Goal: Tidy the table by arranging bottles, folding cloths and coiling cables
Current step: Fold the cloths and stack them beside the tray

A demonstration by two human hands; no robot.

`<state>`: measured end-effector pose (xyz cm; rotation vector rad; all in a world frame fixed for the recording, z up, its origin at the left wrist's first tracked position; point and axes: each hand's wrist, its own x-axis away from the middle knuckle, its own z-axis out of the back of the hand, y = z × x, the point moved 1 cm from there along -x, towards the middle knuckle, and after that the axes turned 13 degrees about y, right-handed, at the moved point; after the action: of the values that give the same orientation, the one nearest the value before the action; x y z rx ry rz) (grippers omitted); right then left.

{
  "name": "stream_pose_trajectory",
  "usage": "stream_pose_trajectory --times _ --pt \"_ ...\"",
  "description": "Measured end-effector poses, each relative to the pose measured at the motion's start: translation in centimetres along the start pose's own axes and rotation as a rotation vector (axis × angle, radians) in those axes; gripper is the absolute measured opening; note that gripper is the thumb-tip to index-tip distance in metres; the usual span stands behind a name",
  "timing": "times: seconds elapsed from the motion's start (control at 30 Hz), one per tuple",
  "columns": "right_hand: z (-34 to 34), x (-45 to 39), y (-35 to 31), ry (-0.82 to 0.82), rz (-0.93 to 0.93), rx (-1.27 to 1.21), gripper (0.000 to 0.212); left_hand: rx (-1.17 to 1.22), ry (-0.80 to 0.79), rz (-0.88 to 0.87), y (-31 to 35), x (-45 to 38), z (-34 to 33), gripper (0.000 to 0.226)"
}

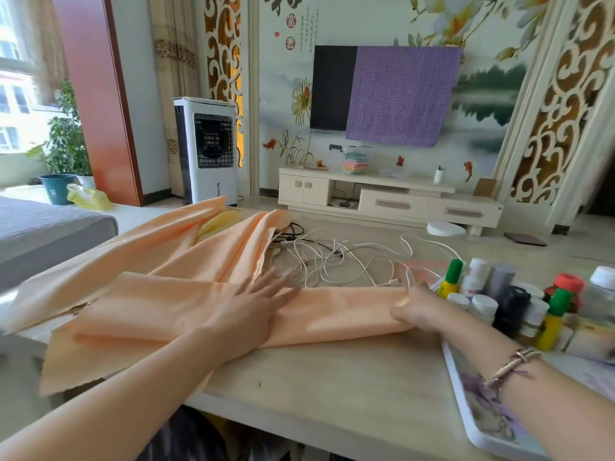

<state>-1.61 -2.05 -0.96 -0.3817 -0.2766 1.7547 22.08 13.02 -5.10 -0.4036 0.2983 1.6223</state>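
The peach cloth (206,314) is pressed flat on the table (332,377) by the left hand (256,304), fingers straight; its right end is pinched by the right hand (419,311).

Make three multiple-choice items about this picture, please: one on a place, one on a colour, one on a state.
1. Where do the bottles stand?
A. in a tray at the table's right
B. on the floor
C. on the cloth

2. Which colour is the cloth being folded?
A. purple
B. peach
C. green

3. How do the cables lie?
A. coiled neatly
B. hung on the wall
C. loose and tangled

Answers: 1 A, they crowd in the white-rimmed tray; 2 B, peach under the flat left hand and in the gripping right hand; 3 C, white leads loop across the table.
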Motion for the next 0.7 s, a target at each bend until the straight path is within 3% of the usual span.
stream_pose_trajectory --times 0.1,0.23,0.33,0.43,0.57,0.7 --pt "0.5 -0.6 -0.4 -0.003 0.004 -0.449 0.030 0.026 0.008 -0.211 0.7 -0.6 0.4 0.059" --pt "0.9 -0.1 -0.8 0.048 -0.073 -0.952 0.040 0.160 0.041 -0.075 1.6 -0.4 0.6 0.043" --pt "0.9 0.6 -1.5 -0.046 -0.140 -1.222 0.027 0.270 -0.047 0.062 3.7 -0.8 0.4 0.045" --pt "1.0 1.5 -1.8 -0.158 -0.196 -1.444 0.014 0.202 -0.243 0.159 5.4 -1.0 -0.6 0.057" --pt "1.2 2.0 -2.2 -0.309 -0.227 -1.630 0.012 0.180 -0.282 0.180 6.9 -1.7 -0.9 0.073" --pt "1.3 2.6 -3.2 -0.332 -0.227 -1.656 0.008 0.154 -0.309 0.132 9.6 -2.1 -1.2 0.067"
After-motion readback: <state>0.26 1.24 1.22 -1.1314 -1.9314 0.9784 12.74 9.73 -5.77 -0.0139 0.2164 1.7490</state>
